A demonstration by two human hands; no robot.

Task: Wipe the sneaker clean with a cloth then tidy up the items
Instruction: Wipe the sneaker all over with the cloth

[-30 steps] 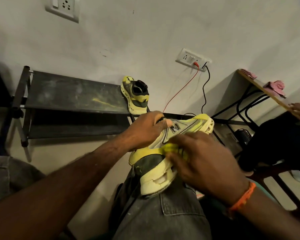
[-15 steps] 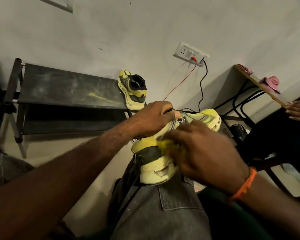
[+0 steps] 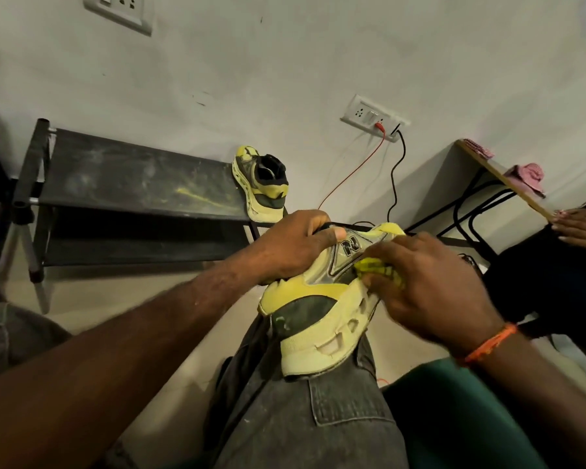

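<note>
A yellow and grey sneaker point(image 3: 322, 309) lies on its side on my knee, heel toward me. My left hand point(image 3: 291, 245) grips its upper edge, thumb on the side near the logo. My right hand point(image 3: 430, 286) holds a bunched yellow cloth point(image 3: 381, 270) against the sneaker's side, toward the toe. The toe is mostly hidden behind my right hand. The matching second sneaker point(image 3: 261, 184) stands on the right end of a black shoe rack point(image 3: 132, 177).
A red and a black cable point(image 3: 394, 177) hang from a wall socket point(image 3: 374, 118) behind the sneaker. A wooden table with black metal legs point(image 3: 498, 174) stands at the right with pink cloth point(image 3: 526, 176) on it. Another person's hand point(image 3: 581, 228) rests at the far right.
My right hand and the cloth have slid along the sneaker's side from near the heel toward the toe. My left hand keeps its hold.
</note>
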